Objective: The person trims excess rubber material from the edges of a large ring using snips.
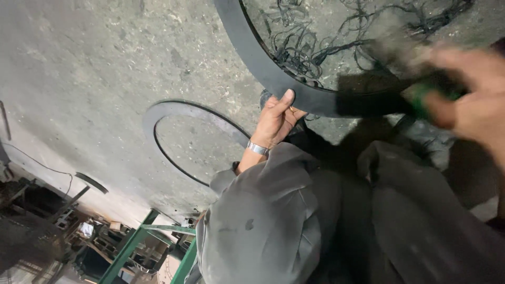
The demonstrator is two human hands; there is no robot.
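left fingers are clamped on the inner edge of the big black ring, thumb on top, pinning it against the floor, silver bracelet at the wrist. right hand is blurry but looks clenched round a green-handled tool, rubbing the ring's face just beside the left hand. I'd say the trick here is a flat, firm hold so the ring can't skid, and strokes running away from the holding thumb. black shavings are heaped inside the ring, a second ring lies near the knee; I'd mind those curls don't get under the tool
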